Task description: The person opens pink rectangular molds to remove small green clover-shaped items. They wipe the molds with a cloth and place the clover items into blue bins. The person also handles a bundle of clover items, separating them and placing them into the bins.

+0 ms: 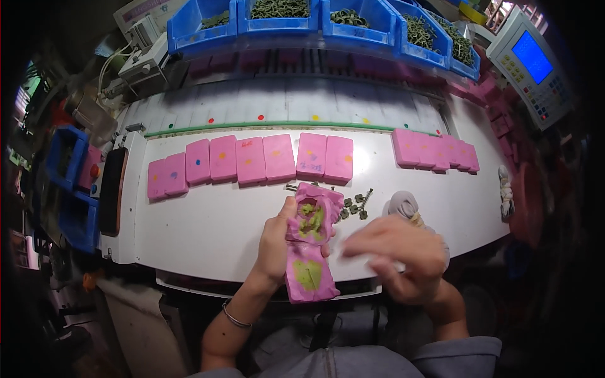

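Left hand (276, 242) gripping opened pink mould (310, 242) over front worktop (208, 233) edge, right hand (396, 255) blurred, grip unclear; risk of lower half slipping off edge or knocking small green parts (354, 206) just behind; open room left, pink blocks (252, 159) well behind

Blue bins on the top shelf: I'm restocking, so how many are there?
5 in a row: far left, left of centre, centre, right, far right. More may hide beyond.

Left hand (275, 242) grip closed; right hand (397, 255) blurred, fingers curled.
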The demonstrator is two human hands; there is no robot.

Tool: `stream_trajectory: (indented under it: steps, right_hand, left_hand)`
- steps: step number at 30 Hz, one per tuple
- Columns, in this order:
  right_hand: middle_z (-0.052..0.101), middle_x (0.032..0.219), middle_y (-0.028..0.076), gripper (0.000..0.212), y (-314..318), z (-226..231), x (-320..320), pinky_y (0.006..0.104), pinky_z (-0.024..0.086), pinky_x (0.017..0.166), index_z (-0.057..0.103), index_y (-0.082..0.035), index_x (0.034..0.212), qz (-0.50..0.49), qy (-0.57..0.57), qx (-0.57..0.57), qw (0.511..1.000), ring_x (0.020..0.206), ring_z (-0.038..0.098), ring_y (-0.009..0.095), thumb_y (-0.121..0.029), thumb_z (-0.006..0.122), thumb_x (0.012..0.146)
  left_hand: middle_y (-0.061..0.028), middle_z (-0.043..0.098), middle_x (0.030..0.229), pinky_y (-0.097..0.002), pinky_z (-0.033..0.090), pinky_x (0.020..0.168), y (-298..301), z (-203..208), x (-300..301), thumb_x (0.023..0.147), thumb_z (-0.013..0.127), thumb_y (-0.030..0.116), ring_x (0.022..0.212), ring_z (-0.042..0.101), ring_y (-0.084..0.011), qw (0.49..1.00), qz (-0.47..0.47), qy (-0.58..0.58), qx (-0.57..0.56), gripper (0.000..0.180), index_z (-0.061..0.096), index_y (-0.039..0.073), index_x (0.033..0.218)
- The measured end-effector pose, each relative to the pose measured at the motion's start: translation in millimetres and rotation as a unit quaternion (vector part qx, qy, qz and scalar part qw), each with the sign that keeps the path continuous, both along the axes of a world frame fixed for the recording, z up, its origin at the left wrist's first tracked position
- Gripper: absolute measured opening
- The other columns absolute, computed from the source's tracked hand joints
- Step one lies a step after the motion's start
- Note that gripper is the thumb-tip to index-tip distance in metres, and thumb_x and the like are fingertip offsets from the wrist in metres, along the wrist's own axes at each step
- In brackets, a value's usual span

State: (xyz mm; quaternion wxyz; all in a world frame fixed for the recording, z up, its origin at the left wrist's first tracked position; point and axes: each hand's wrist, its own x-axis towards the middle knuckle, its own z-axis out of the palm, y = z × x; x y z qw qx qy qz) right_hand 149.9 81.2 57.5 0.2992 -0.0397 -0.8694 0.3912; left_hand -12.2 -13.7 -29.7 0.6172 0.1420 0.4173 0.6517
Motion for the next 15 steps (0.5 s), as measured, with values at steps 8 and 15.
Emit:
stream_trajectory:
  steps: [8,15]
  right_hand:
    - [0.053,0.119,0.019,0.047,7,-33,58,0.0401,0.043,0.09,0.056,0.0,0.118,-0.304,-0.162,0.074,0.936,0.107,0.051,0.035,0.005,0.062,0.071]
    - [0.051,0.112,0.017,0.026,7,-13,-9,0.043,0.043,0.091,0.062,-0.003,0.087,-0.035,-0.092,0.154,0.983,0.111,0.046,0.036,0.006,0.058,0.063]
  left_hand:
    - [-0.0153,0.061,0.084,-0.0334,0.051,0.061,4,4,8,0.097,0.026,0.043,0.066,0.06,-0.0226,0.996,-0.023,-0.089,0.02,0.053,0.053,-0.002,0.107]
    - [-0.0125,0.06,0.089,-0.0319,0.051,0.061,5,1,21,0.098,0.026,0.041,0.073,0.061,-0.0208,0.994,-0.081,-0.067,0.006,0.05,0.051,0.0,0.108]
